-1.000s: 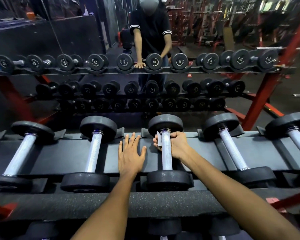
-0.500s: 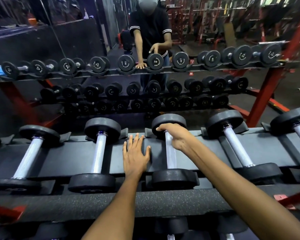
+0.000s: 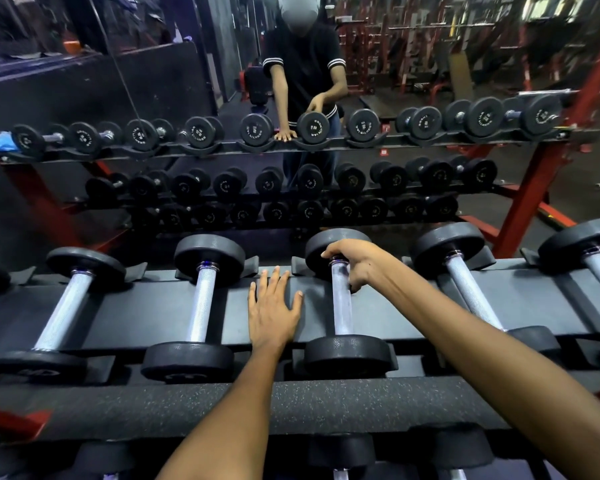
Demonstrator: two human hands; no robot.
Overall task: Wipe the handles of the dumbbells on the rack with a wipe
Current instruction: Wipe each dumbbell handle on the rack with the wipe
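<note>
Right hand (image 3: 355, 263) on far end of middle dumbbell (image 3: 342, 299) handle; left hand (image 3: 271, 310) flat on rack (image 3: 146, 306) just left of it; mirror (image 3: 84, 98) behind.

The left hand (image 3: 272, 308) lay flat, palm down, fingers straight and slightly spread, forearm reaching in from the near edge. The right hand (image 3: 355, 261) was further out, fingers curled downward, wrist bent, arm stretched from the near right.

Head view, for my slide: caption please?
Right hand grips a dumbbell handle; left hand rests flat on the rack.
</note>
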